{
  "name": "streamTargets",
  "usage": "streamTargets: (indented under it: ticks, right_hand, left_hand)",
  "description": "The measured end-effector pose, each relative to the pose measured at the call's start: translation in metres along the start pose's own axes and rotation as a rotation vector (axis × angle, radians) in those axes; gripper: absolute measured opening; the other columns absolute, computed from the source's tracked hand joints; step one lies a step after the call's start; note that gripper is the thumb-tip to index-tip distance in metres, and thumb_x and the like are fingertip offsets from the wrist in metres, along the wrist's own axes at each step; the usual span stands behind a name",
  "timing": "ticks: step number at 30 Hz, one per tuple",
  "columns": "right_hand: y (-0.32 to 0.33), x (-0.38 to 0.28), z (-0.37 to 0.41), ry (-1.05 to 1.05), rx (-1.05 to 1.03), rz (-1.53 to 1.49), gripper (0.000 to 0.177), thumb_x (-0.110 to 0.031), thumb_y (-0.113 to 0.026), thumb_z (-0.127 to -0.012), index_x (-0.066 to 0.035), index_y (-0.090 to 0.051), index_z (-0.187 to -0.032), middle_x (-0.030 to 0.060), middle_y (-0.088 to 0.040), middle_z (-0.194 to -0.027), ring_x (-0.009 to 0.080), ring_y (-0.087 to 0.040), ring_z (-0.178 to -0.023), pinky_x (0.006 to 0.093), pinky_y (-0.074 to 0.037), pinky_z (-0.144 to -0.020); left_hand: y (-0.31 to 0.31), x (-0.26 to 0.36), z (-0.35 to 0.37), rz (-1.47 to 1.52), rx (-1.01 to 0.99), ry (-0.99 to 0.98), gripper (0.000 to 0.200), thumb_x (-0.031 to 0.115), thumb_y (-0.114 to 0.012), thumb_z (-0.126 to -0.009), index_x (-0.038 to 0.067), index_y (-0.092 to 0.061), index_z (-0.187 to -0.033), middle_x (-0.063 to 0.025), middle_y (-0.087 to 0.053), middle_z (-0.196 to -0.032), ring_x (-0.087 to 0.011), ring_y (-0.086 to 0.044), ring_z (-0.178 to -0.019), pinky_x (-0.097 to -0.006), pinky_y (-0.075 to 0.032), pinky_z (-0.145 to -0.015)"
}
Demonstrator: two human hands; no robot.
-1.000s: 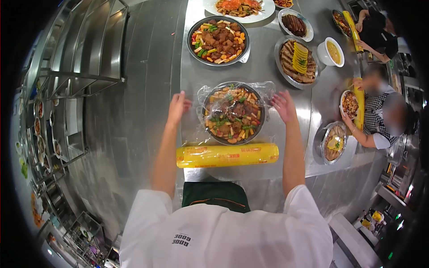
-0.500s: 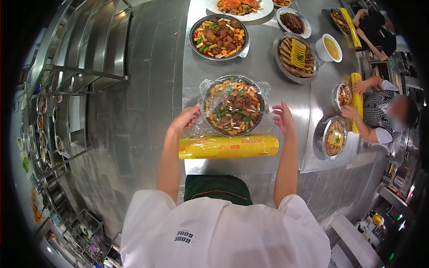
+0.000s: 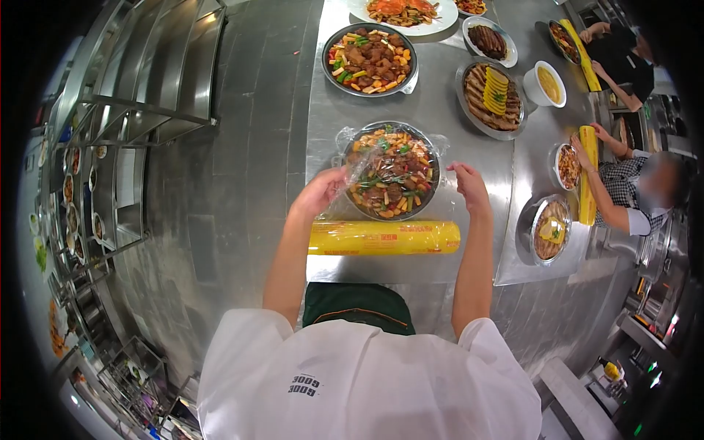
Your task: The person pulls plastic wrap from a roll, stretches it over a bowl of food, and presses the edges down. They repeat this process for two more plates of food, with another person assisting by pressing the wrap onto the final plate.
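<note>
A round dark dish of meat and vegetables [image 3: 396, 180] stands on the steel table in front of me, clear plastic film [image 3: 359, 165] over it with crumpled edges at both sides. Left of the dish, my left hand [image 3: 325, 191] is closed on the film's edge. My right hand [image 3: 469, 185] is at the right side of the dish, its fingers pinched together near the film; what lies between them is too small to make out. Between my forearms, the yellow film roll [image 3: 385, 237] lies crosswise on the near side of the dish.
Another round dish [image 3: 369, 60] stands further back, with sliced meat topped with yellow slices [image 3: 493, 99] and a white bowl [image 3: 545, 83] to its right. At the right, a co-worker [image 3: 623, 183] handles a yellow roll [image 3: 587, 176]. A steel rack [image 3: 154, 110] is on the left.
My left hand has moved in closer to the dish and closed on the film. My right hand's spread fingers have come together. The co-worker's hands have shifted along their roll.
</note>
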State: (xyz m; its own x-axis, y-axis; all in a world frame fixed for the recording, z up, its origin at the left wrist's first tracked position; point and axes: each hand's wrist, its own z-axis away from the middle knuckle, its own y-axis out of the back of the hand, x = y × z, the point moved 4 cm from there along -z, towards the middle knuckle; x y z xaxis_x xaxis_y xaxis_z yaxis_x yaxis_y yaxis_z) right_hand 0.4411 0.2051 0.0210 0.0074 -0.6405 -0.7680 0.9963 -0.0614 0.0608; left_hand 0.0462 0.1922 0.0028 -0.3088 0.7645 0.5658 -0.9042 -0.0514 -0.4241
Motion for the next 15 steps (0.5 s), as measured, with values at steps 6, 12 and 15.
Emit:
streamTargets:
  ticks: [6,12,15]
  right_hand:
    - [0.0,0.005,-0.003,0.148,0.063,0.06,0.025,-0.031,-0.063,-0.104,-0.009,-0.073,-0.095,-0.0083,-0.051,-0.072,0.005,-0.041,-0.065,0.0212,-0.033,-0.063]
    - [0.001,0.019,-0.013,0.201,0.185,-0.028,0.029,-0.035,-0.06,-0.105,-0.008,-0.069,-0.101,0.0038,-0.073,-0.105,0.0128,-0.061,-0.081,0.0224,-0.045,-0.08]
    - [-0.01,0.016,-0.009,0.134,0.136,-0.25,0.033,-0.038,-0.058,-0.106,-0.006,-0.064,-0.112,0.0062,-0.074,-0.102,0.0117,-0.064,-0.083,0.0245,-0.048,-0.077]
  left_hand:
    - [-0.006,0.01,-0.003,0.244,-0.056,-0.187,0.018,0.018,-0.068,-0.101,0.013,-0.059,-0.087,0.0049,-0.06,-0.076,-0.0041,-0.056,-0.067,-0.0217,-0.04,-0.055]
    - [-0.007,0.014,-0.008,0.276,0.079,-0.327,0.015,0.014,-0.069,-0.1,0.013,-0.054,-0.099,0.0001,-0.061,-0.082,-0.0101,-0.064,-0.074,-0.0245,-0.048,-0.059]
    - [-0.014,0.014,-0.004,0.263,0.143,-0.261,0.019,0.018,-0.071,-0.1,0.013,-0.054,-0.105,-0.001,-0.063,-0.088,-0.0114,-0.064,-0.075,-0.025,-0.05,-0.063]
